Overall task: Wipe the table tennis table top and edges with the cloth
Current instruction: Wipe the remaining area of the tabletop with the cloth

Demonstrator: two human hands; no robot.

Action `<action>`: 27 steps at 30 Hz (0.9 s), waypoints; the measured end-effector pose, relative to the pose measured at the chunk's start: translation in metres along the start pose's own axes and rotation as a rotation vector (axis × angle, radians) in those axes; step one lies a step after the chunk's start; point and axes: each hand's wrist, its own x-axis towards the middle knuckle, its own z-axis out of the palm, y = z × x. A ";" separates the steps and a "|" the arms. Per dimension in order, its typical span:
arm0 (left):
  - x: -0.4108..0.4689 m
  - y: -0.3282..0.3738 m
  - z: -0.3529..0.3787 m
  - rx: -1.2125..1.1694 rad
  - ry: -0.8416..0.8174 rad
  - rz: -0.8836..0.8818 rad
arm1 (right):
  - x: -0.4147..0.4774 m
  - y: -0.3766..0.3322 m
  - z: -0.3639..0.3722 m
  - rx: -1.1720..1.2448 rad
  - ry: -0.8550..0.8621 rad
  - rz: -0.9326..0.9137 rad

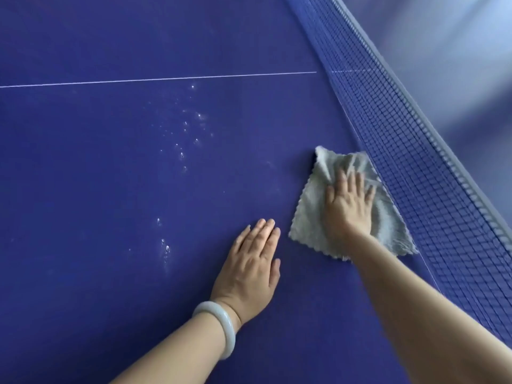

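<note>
Both hands lie flat: right hand (349, 207) presses the cloth (313, 217) beside the net (432, 173), left hand (253, 268) rests on the tabletop (97, 176).

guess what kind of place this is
Probably an indoor games or sports room. The blue table tennis table carries a white centre line and a net, and the right hand presses a grey cloth on it.

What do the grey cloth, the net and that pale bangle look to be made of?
The cloth looks like soft microfibre or terry: fuzzy grey nap, zigzag-cut edges, creasing under the right hand. The net seems woven blue cord mesh with a pale band along its top. The bangle looks like polished jade or glass, milky and glossy; which one I cannot tell.
</note>
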 end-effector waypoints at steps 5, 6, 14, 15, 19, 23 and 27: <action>0.001 0.002 -0.002 0.001 0.005 -0.009 | -0.118 0.053 0.002 -0.018 -0.028 -0.465; 0.001 0.002 -0.002 0.001 0.014 -0.007 | -0.127 0.076 -0.004 -0.033 -0.043 -0.505; -0.002 -0.001 0.005 0.063 0.067 0.006 | -0.114 0.079 -0.005 0.003 0.064 0.225; -0.002 -0.001 0.005 0.063 0.071 0.011 | -0.127 0.054 0.005 0.001 0.059 0.193; -0.016 0.003 -0.008 -0.008 0.142 0.016 | -0.192 -0.005 0.034 -0.011 0.008 -0.363; -0.072 -0.016 -0.019 0.016 0.233 -0.038 | -0.172 0.020 0.022 -0.010 -0.020 -0.503; -0.134 -0.070 -0.029 0.162 0.256 -0.336 | -0.151 0.013 0.022 0.050 0.011 -0.167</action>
